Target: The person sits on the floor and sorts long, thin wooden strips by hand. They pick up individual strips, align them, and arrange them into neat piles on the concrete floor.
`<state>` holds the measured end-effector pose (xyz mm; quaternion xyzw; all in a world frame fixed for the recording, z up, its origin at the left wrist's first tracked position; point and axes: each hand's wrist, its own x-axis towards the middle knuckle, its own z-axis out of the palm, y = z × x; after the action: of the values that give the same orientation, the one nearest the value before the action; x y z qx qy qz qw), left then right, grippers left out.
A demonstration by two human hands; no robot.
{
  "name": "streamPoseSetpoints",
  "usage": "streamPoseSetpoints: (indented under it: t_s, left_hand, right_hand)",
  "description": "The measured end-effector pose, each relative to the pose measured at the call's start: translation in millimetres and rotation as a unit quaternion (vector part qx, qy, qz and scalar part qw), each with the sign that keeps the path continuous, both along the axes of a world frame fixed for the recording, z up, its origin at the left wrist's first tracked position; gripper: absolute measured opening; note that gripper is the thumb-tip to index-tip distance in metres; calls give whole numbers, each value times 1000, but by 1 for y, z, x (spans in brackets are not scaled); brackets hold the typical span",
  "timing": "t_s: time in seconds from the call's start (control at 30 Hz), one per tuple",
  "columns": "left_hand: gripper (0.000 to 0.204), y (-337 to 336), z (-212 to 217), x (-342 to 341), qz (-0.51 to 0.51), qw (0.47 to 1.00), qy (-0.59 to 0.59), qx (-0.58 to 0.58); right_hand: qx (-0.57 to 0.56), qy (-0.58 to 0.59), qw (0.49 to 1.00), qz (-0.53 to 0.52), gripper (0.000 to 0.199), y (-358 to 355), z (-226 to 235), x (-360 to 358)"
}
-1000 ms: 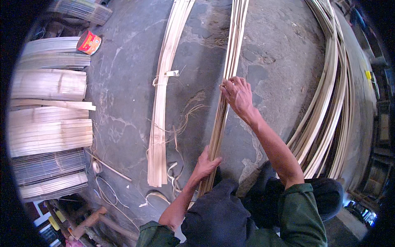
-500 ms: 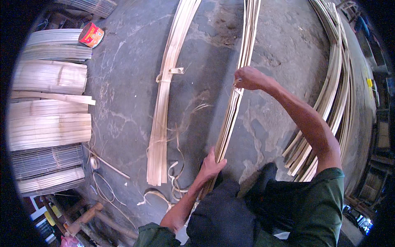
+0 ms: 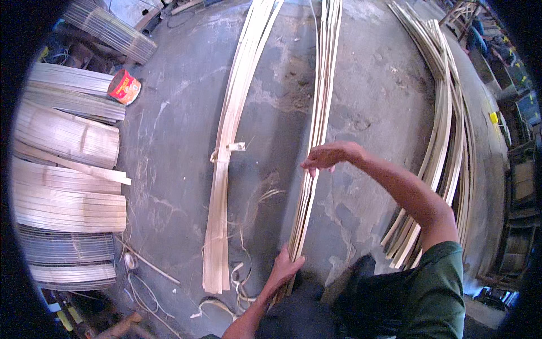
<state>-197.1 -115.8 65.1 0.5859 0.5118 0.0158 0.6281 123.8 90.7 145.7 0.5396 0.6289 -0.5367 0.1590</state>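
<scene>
A long, narrow bundle of pale bamboo strips (image 3: 323,85) runs away from me along the floor. My left hand (image 3: 286,264) is closed round its near end, close to my knees. Farther up, my right hand (image 3: 330,157) lies across the bundle from the right, wrist bent and fingers curled down over the strips. The fingertips show at the bundle's left edge, and what is under the palm is hidden. To the left lies a second bundle of wider strips (image 3: 220,226), bound round the middle with a flat strip tie (image 3: 235,147).
Slatted bamboo panels (image 3: 70,212) are lined up at the left, with a red and orange tub (image 3: 124,87) beside them. Loose strips (image 3: 446,141) lie in a long pile at the right. Curled thin strips (image 3: 217,308) and a tape roll (image 3: 130,260) are on the concrete floor.
The view has shifted, so floor things sit lower in the picture. My right hand has gone from a tight fist to fingers bent down over the strips. My left hand keeps its hold.
</scene>
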Motion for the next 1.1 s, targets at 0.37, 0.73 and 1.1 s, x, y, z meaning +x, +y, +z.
streamPoseSetpoints:
  t_s: [0.37, 0.73, 1.1]
  left_hand:
    - [66, -7, -1, 5, 0, 1000, 22, -6]
    - [62, -3, -7, 3, 5, 1000, -10, 23]
    - [65, -8, 0, 8, 3, 999, 31, 30]
  right_hand:
    - [558, -54, 774, 294, 14, -19, -44, -34]
    - [459, -31, 852, 249, 12, 2, -12, -35]
    - [439, -161, 869, 161, 22, 23, -17, -6]
